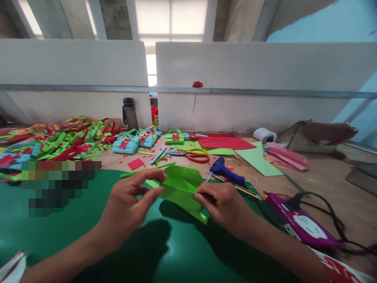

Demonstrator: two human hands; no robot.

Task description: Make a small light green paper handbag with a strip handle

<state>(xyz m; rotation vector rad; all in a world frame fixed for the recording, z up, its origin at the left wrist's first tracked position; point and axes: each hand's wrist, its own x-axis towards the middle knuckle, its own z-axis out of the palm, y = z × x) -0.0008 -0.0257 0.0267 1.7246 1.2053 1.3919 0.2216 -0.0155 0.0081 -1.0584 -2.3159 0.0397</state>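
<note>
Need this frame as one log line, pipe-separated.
left hand: at left edge of folded green piece | right hand: pinching its right end | blue glue gun: lying beyond right hand

Head view, facing forward and down, hands [125, 202] near.

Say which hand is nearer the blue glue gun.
Right. The right hand is just on the near side of the glue gun; the left hand is farther off, to its left.
</note>
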